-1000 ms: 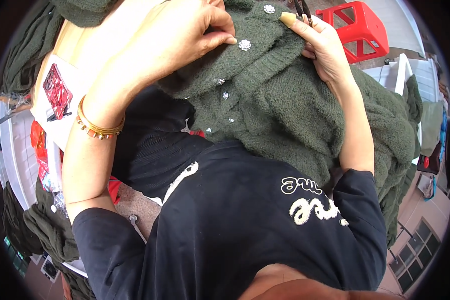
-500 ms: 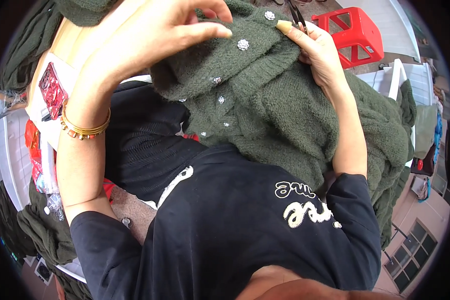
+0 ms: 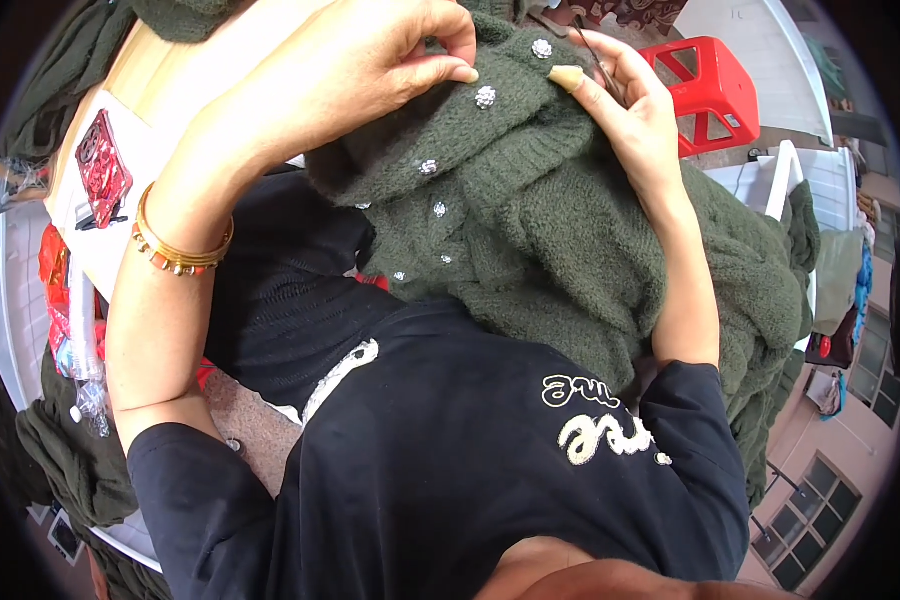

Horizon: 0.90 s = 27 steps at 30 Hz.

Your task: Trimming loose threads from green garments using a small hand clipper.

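A fuzzy dark green knit cardigan (image 3: pixel 560 220) lies bunched over my lap, with flower-shaped silvery buttons (image 3: pixel 485 97) along its band. Over the band, my left hand (image 3: pixel 400 65) is closed, thumb and forefinger nearly together beside one button. What they pinch, if anything, is too small to make out. My right hand (image 3: pixel 635 105) grips a slim dark pair of scissors (image 3: pixel 595 50), partly hidden by its fingers. A yellow cover (image 3: pixel 567 78) sits on that hand's thumb, which presses the cardigan's edge near another button.
A red plastic stool (image 3: pixel 710 95) stands beyond my right hand. At the left, a pale wooden table (image 3: pixel 160 75) bears a red patterned packet (image 3: pixel 103 170). More green knitwear (image 3: pixel 80 450) hangs at the lower left. A white frame (image 3: pixel 785 180) stands at the right.
My left thumb and forefinger have come closer together and moved slightly right, near the button. The scissors have tilted and show less between my right fingers. The view has shifted a little.
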Available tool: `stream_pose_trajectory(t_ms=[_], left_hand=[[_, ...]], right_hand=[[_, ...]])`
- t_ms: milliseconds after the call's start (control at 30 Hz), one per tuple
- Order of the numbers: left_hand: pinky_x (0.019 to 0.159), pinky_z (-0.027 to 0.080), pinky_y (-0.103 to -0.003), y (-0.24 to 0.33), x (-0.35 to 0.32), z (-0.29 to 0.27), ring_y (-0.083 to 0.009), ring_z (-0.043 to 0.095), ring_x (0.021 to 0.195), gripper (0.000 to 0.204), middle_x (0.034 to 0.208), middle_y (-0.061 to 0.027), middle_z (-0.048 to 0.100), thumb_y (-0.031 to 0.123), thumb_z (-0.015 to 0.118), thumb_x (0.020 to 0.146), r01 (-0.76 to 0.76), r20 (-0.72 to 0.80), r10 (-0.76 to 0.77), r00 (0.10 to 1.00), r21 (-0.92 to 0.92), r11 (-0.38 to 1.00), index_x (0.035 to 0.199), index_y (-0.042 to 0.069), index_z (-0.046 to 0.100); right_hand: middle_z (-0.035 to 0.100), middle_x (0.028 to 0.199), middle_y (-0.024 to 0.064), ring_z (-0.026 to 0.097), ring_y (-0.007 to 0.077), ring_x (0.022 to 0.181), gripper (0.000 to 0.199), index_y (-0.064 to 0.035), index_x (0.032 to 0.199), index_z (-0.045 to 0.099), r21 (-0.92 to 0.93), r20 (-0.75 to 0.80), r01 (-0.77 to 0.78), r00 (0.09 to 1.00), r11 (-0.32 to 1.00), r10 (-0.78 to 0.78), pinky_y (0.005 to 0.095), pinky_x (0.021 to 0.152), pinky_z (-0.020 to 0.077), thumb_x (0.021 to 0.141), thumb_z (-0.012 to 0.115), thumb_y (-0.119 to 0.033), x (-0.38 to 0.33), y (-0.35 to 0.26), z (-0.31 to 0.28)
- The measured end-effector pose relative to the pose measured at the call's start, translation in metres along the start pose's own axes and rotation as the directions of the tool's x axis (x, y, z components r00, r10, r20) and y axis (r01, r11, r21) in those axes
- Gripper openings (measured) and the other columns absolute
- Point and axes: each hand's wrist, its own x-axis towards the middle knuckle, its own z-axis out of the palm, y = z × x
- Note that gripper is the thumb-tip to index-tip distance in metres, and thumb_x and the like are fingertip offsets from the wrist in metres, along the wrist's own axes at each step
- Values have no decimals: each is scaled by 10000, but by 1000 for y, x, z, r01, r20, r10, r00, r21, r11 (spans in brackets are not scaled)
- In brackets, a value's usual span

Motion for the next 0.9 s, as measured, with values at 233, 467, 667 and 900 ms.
stream_pose_trajectory(t_ms=[233, 467, 667, 900], left_hand=[[672, 441, -320, 4, -1, -2, -215, 544, 742, 136, 811, -109, 574, 134, 603, 901, -93, -56, 92, 994, -15, 996, 926, 2, 583], [626, 417, -296, 4, -2, -5, -168, 503, 685, 169, 749, -91, 545, 185, 548, 951, -8, -58, 1, 998, -131, 991, 935, 17, 566], [582, 392, -274, 7, -3, -6, -116, 457, 643, 175, 695, -51, 510, 194, 534, 960, 88, -23, -96, 995, -235, 968, 929, 23, 557], [585, 390, -276, 1, -3, 6, -108, 444, 647, 165, 690, -51, 504, 177, 520, 962, 25, -67, -53, 996, -354, 935, 937, 15, 542]], right_hand=[[582, 925, 0, 546, 63, 874, 377, -23, 1274, 570, -164, 204, 149, 972, 975, -114, 182, 807, 417, 901, 614, -60, -1, -27, -1], [555, 847, 11, 512, 86, 792, 375, -29, 1200, 632, -375, 248, 378, 921, 847, -302, 207, 738, 414, 828, 677, -37, 2, -40, -7], [522, 818, 1, 479, 89, 755, 379, -40, 1205, 631, -294, 299, 342, 920, 892, -254, 203, 708, 395, 830, 684, -65, -1, -38, 5], [525, 755, 19, 504, 106, 678, 350, -78, 1189, 647, -241, 319, 369, 903, 898, -286, 235, 623, 416, 840, 664, -53, 0, -36, 8]])
